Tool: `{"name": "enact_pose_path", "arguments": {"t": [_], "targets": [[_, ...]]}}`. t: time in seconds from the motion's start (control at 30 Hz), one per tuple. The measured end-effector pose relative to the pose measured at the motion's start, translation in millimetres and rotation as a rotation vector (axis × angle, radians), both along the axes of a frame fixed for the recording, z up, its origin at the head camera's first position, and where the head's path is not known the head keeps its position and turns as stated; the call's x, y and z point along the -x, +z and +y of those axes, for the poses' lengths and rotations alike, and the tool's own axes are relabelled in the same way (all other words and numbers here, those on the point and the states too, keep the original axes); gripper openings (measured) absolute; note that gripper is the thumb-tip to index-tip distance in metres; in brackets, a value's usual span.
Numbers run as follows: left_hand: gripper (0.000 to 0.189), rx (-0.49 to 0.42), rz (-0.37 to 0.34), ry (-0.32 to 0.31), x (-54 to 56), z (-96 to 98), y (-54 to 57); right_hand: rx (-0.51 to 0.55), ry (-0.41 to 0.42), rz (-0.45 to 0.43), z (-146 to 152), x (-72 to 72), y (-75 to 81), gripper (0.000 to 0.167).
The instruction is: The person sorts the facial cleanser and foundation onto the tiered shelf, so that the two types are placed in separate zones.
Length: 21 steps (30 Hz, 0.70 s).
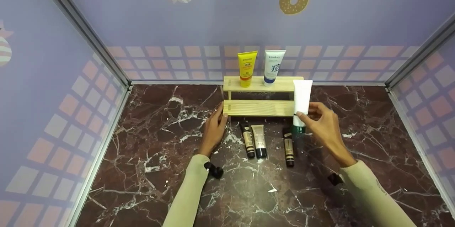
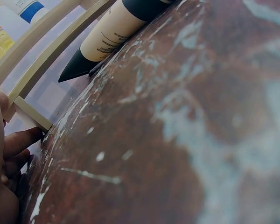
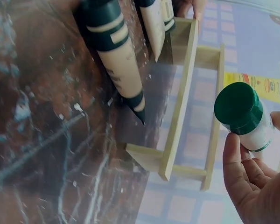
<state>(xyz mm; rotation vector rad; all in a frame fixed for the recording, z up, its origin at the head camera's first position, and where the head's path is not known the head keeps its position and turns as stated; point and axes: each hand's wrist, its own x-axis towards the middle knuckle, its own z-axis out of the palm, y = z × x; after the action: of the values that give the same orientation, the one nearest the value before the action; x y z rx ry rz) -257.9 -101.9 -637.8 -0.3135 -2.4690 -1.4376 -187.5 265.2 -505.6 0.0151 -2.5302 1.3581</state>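
Observation:
My right hand (image 1: 325,123) pinches a white squeeze tube (image 1: 302,97) with a dark green cap (image 3: 239,107), cap downward, in front of the right end of a two-tier wooden rack (image 1: 261,107). At the rack's left end my left hand (image 1: 214,127) grips the lower tier, fingers around its end; the left wrist view shows only part of that hand. On the upper tier a yellow tube (image 1: 247,68) and a white tube with a blue cap (image 1: 274,67) stand upright on their caps.
Before the rack lie a black-and-beige tube (image 1: 248,141), a beige tube with a black cap (image 1: 260,141) beside it, and another black-and-beige tube (image 1: 289,148) to the right. The dark marbled tabletop (image 1: 149,184) meets purple walls (image 1: 213,24) at the back and sides.

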Motion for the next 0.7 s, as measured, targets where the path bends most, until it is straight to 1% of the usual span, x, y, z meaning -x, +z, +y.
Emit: {"name": "enact_pose_path", "arguments": {"t": [0.1, 0.33, 0.57, 0.7], "targets": [[0.056, 0.001, 0.007, -0.001, 0.1, 0.4, 0.3, 0.012, -0.014, 0.014, 2.5, 6.1, 6.3, 0.047], [0.056, 0.001, -0.002, 0.003, -1.3, -0.6, 0.4, 0.049, -0.045, 0.043, 9.1, 20.4, 19.7, 0.050], [0.056, 0.006, -0.002, 0.004, 0.4, -0.7, -0.2, 0.030, -0.066, 0.081, 15.4, 35.5, 29.1, 0.050], [0.057, -0.001, -0.004, -0.012, -0.6, 0.3, 1.1, 0.029, -0.071, 0.114, 17.5, 44.9, 32.4, 0.051]]}}
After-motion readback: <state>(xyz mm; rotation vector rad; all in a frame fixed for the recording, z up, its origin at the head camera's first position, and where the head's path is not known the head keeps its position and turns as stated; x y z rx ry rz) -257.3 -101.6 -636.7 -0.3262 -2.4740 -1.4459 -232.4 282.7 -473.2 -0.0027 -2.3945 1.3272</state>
